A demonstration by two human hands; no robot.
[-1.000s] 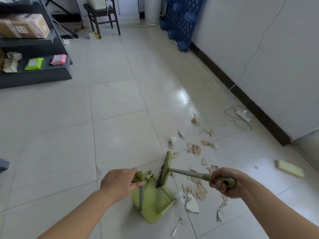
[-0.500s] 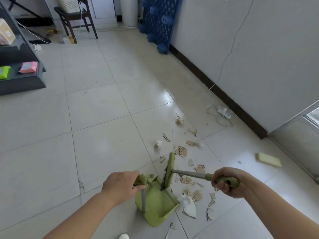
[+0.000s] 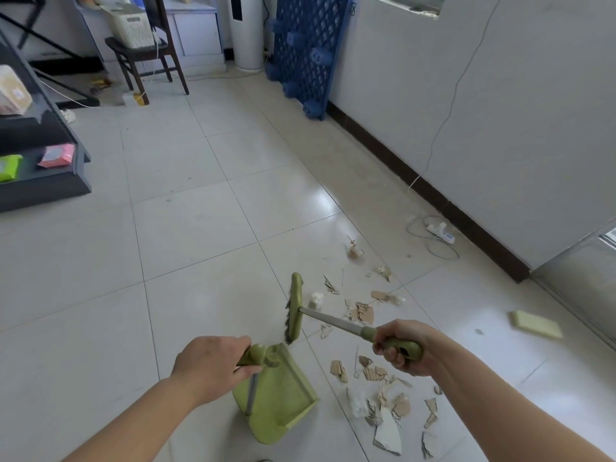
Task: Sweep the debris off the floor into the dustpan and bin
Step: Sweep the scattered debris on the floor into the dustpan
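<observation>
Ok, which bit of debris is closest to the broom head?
The small white crumpled lump, right beside the broom head just beyond its shaft; the brown cardboard scraps lie farther off.

A single wide-angle view from a camera worn on the person's head, looking forward and down at the tiled floor [image 3: 200,228]. The left forearm [image 3: 133,421] and right forearm [image 3: 500,405] enter from the bottom edge, close to the lens. The dustpan [image 3: 280,405] lies near, low in the centre. The white wall [image 3: 500,111] runs along the right side; a chair [image 3: 143,58] stands far off at the top left
</observation>
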